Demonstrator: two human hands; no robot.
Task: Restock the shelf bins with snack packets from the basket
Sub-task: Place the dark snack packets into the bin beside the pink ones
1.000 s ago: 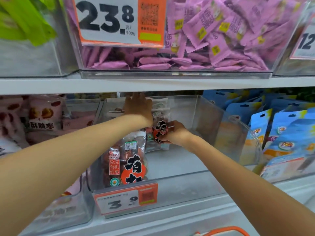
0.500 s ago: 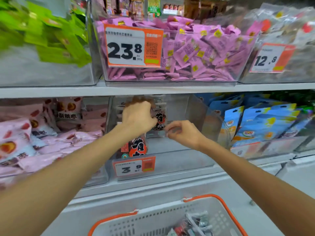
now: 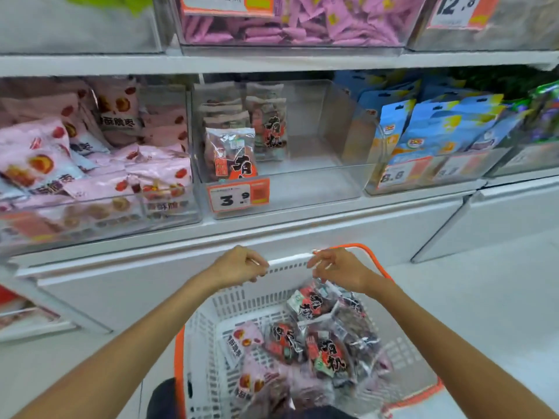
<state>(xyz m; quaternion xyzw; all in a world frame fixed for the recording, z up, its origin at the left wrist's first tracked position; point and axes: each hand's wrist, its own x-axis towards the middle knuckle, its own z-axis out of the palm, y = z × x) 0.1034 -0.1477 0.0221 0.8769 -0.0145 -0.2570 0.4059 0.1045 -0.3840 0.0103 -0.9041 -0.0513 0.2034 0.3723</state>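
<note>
— White plastic, orange rim: that's the basket low in the view, with the snack packets piled in it. Where are the hands?

— Both forearms reach forward and down from the bottom corners, and the hands meet over the basket's far edge. The left hand hangs at the far rim, knuckles up, fingers curled loosely inward. I see nothing in it, so I'd call it relaxed and empty.

— And the right hand?

— It hovers just above the topmost dark packet, wrist bent, fingers drooping and partly curled toward the packet's clear upper edge. Whether the fingertips already pinch that edge I cannot tell; the spot is blurred.

— What else lies in the basket?

— More dark red-and-black packets, plus a couple of pink packets toward the near left side.

— And the shelf?

— The clear bin in the middle holds a few of the same dark packets, standing upright in its left part behind a 3.9 price tag; its right part shows bare floor. Left of it sits a bin of pink packets, right of it a bin of blue pouches. On the shelf above is a bin of purple sachets.
</note>
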